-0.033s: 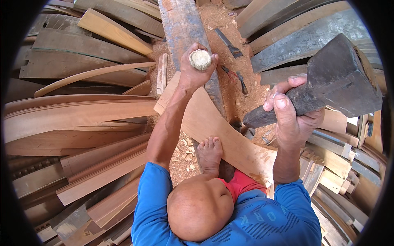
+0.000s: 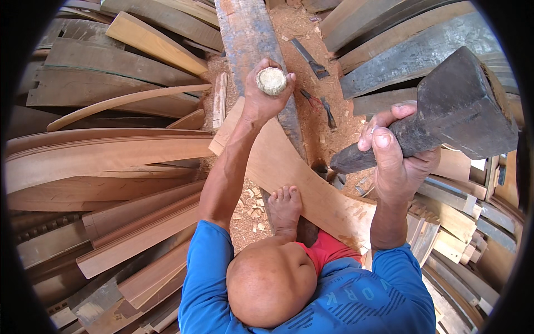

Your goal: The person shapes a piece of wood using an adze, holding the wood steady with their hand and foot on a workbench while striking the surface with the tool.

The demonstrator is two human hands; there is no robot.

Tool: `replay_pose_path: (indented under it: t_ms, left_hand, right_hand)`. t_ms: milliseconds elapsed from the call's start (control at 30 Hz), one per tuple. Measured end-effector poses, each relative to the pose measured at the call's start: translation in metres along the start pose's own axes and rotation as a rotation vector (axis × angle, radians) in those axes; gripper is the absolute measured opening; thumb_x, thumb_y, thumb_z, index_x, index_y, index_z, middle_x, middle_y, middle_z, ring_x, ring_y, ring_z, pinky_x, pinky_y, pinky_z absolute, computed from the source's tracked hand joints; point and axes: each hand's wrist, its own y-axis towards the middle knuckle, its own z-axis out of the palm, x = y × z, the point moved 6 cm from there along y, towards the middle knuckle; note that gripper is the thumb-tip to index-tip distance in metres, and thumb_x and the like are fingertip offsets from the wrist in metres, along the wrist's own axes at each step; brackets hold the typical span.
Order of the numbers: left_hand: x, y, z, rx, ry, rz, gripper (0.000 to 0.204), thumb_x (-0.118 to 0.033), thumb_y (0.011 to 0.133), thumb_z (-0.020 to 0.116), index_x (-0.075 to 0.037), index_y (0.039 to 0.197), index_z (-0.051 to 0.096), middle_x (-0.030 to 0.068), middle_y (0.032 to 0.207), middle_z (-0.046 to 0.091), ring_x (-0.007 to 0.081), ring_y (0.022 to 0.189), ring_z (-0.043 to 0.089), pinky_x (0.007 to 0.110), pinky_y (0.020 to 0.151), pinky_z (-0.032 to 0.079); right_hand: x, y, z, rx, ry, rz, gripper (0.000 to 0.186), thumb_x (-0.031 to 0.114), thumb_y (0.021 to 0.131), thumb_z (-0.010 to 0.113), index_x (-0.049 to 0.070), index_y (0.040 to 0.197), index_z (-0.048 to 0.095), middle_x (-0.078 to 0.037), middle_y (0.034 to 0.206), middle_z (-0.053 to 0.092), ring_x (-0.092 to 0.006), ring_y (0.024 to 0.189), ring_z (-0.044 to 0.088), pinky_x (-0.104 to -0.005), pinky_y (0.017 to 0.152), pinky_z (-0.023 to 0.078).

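My left hand (image 2: 261, 100) grips an upright tool handle (image 2: 272, 78), seen end-on by its pale, frayed round top; the tool's lower part is hidden. It is above a pale curved board (image 2: 295, 172) that lies across a weathered beam (image 2: 245, 39). My right hand (image 2: 397, 167) grips the handle of a heavy dark mallet (image 2: 459, 106), raised at the right with its blocky head toward the upper right. A bare foot (image 2: 285, 209) rests beside the curved board's lower left edge.
Stacked curved planks (image 2: 111, 156) line the left, with more boards (image 2: 384, 67) and offcuts (image 2: 453, 234) on the right. A flat metal tool (image 2: 311, 61) and red-handled pliers (image 2: 311, 99) lie on the shavings-covered floor (image 2: 334, 94). A bald head and blue-shirted shoulders (image 2: 361, 295) fill the lower middle.
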Motion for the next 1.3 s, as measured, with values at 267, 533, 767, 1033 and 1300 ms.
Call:
replay_pose_path:
  t_ms: [267, 533, 767, 1033, 1300]
  left_hand:
    - [0.006, 0.001, -0.001, -0.01, -0.068, 0.01, 0.02, -0.006, 0.085, 0.073, -0.006, 0.084, 0.053, 0.0, 0.072, 0.055, 0.0078, 0.064, 0.054, 0.025, 0.058, 0.046]
    - [0.01, -0.005, 0.0, -0.018, -0.007, 0.018, 0.021, -0.008, 0.08, 0.075, -0.004, 0.083, 0.054, 0.005, 0.073, 0.056, 0.0141, 0.069, 0.054, 0.029, 0.065, 0.046]
    - [0.002, -0.022, -0.002, -0.09, -0.063, 0.105, 0.021, -0.006, 0.078, 0.075, -0.003, 0.083, 0.055, 0.0069, 0.073, 0.057, 0.0137, 0.069, 0.054, 0.03, 0.065, 0.047]
    - [0.026, -0.063, -0.016, -0.213, -0.098, 0.168, 0.033, -0.004, 0.076, 0.077, -0.003, 0.1, 0.054, 0.005, 0.086, 0.06, 0.0133, 0.075, 0.059, 0.029, 0.068, 0.05]
    - [-0.006, -0.042, -0.009, -0.143, -0.157, 0.273, 0.017, -0.002, 0.078, 0.073, -0.002, 0.087, 0.059, 0.0058, 0.079, 0.062, 0.0125, 0.074, 0.058, 0.028, 0.068, 0.048]
  right_hand:
    - [0.005, -0.003, 0.001, 0.043, 0.001, -0.003, 0.033, 0.002, 0.087, 0.067, 0.003, 0.117, 0.054, -0.012, 0.081, 0.063, -0.0155, 0.064, 0.06, -0.032, 0.062, 0.052]
    - [0.01, -0.003, -0.002, 0.036, -0.063, -0.057, 0.032, 0.001, 0.087, 0.066, 0.0, 0.117, 0.055, -0.013, 0.082, 0.064, -0.0154, 0.065, 0.06, -0.0318, 0.061, 0.052]
    - [0.031, 0.032, 0.022, 0.12, -0.257, -0.249, 0.032, 0.005, 0.088, 0.067, -0.003, 0.117, 0.056, -0.014, 0.081, 0.065, -0.0196, 0.066, 0.063, -0.0348, 0.064, 0.054]
    - [-0.033, 0.034, 0.061, 0.833, -1.104, -0.125, 0.026, 0.017, 0.086, 0.072, 0.0, 0.102, 0.063, -0.016, 0.078, 0.067, -0.034, 0.069, 0.066, -0.0395, 0.067, 0.054]
    - [-0.012, 0.036, 0.063, 0.5, -0.772, -0.265, 0.024, 0.019, 0.081, 0.073, 0.001, 0.092, 0.063, -0.024, 0.075, 0.066, -0.0392, 0.07, 0.068, -0.0453, 0.065, 0.054]
